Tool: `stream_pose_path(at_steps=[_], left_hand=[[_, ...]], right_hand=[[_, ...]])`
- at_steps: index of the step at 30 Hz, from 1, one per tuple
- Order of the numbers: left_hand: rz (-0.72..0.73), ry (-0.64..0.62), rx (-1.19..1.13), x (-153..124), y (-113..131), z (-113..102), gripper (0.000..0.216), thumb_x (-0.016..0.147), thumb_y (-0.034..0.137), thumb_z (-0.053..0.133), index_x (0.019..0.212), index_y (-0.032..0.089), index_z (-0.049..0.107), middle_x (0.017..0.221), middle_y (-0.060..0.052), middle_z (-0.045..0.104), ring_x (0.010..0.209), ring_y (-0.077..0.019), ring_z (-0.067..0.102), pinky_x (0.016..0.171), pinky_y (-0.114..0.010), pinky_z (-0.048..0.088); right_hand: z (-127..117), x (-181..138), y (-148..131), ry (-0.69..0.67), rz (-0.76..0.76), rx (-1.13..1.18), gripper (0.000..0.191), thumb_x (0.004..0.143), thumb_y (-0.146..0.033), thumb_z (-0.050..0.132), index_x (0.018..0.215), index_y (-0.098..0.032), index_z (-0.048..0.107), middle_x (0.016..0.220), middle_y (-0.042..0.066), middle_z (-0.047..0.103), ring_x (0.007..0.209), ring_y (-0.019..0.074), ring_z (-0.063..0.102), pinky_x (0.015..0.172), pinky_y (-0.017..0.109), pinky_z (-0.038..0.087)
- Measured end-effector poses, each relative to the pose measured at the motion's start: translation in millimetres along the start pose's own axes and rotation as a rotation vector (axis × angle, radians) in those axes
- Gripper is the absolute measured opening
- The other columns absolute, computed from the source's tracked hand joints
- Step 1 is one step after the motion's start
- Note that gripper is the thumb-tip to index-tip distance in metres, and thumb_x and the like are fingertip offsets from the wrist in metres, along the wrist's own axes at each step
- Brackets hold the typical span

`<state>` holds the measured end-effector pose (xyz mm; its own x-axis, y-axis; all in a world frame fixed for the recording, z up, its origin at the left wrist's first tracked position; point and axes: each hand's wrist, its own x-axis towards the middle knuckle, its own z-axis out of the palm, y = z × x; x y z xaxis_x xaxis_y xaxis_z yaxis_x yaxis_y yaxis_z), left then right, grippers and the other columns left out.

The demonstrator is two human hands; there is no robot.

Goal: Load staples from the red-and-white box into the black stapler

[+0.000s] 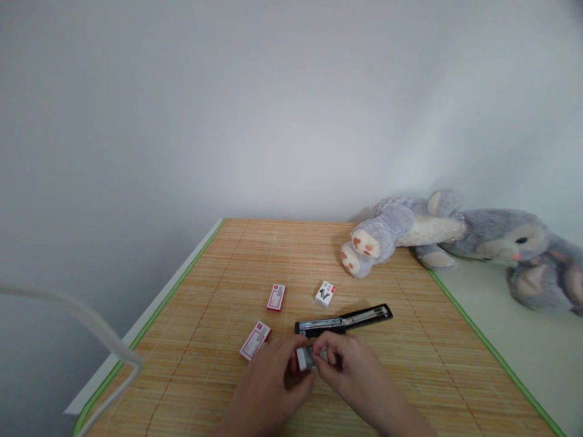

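Staple box (306, 358), small and red-edged, sits pinched between left hand (268, 388) and right hand (353, 373) near the mat's front edge; I judge they are opening it, its contents hidden. Beyond lie the opened stapler (344, 320), three closed boxes (255, 340), and a plush rabbit (455, 233) at the far right corner.

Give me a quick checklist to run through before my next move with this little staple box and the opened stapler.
1. Small white and red staple box held by both hands, left hand and right hand: ok.
2. Box open: cannot tell, fingers cover it.
3. Black stapler lying opened flat on the bamboo mat: ok.
4. Staples in its channel: cannot tell.
5. Three spare boxes lying apart from the stapler: ok.
6. Grey plush rabbit away from the hands: ok.
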<state>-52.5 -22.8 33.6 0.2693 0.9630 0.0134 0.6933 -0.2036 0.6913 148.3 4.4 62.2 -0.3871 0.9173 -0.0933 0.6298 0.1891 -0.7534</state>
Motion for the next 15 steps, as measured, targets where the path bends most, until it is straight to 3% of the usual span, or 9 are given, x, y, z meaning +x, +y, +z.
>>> stream_pose_path(at_steps=[3, 7, 15], left_hand=[[0.016, -0.019, -0.031, -1.6, -5.2, 0.3, 0.041, 0.081, 0.021, 0.075, 0.120, 0.030, 0.068, 0.106, -0.002, 0.074, 0.095, -0.0236, 0.067, 0.084, -0.035, 0.049], [-0.001, -0.002, -0.073, -3.2, -11.8, 3.5, 0.030, 0.086, 0.017, 0.069, 0.113, 0.029, 0.070, 0.104, -0.002, 0.073, 0.096, -0.0223, 0.066, 0.086, -0.035, 0.050], [0.018, 0.081, -0.117, -12.8, -21.6, 11.2, 0.028, 0.090, 0.020, 0.069, 0.117, 0.027, 0.070, 0.110, -0.006, 0.074, 0.104, -0.0253, 0.068, 0.095, -0.042, 0.053]], right_hand=[[6.7, 2.0, 1.9, -0.010, -0.016, -0.081, 0.013, 0.088, -0.019, 0.061, 0.086, -0.024, 0.072, 0.069, -0.004, 0.064, 0.065, 0.0134, 0.056, 0.061, 0.025, 0.031], [8.0, 3.7, -0.9, -0.034, -0.044, -0.199, 0.014, 0.084, -0.016, 0.062, 0.086, -0.026, 0.072, 0.078, -0.002, 0.072, 0.071, 0.0151, 0.062, 0.062, 0.026, 0.028], [4.8, 6.0, -10.7, -0.061, -0.113, -0.342, 0.010, 0.084, -0.018, 0.064, 0.086, -0.026, 0.071, 0.080, 0.000, 0.074, 0.073, 0.0177, 0.065, 0.061, 0.029, 0.025]])
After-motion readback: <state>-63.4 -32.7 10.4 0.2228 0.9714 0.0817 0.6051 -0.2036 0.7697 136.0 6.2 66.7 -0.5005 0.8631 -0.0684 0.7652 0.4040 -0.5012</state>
